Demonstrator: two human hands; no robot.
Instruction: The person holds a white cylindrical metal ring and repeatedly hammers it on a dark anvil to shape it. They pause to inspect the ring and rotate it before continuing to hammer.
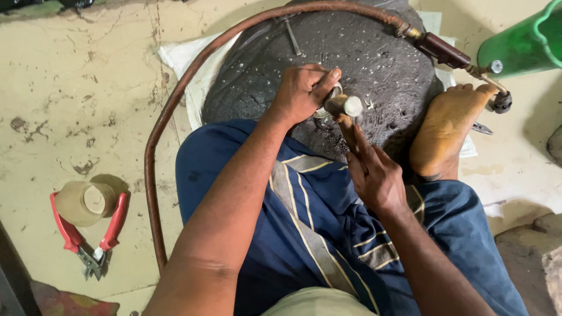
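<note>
Our left hand (301, 93) pinches the small metal ring (328, 104) on the dark block (374, 58); our right hand (374, 175) grips the hammer (345, 108), fist closed, shaping seemingly unfinished.

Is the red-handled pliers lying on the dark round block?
No, the red-handled pliers lies on the pale floor, to the left of the dark round block, beside a small tan cup.

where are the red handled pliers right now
In the head view the red-handled pliers lie on the floor at lower left, under a small tan cup, just left of the curved brown hose.
</note>
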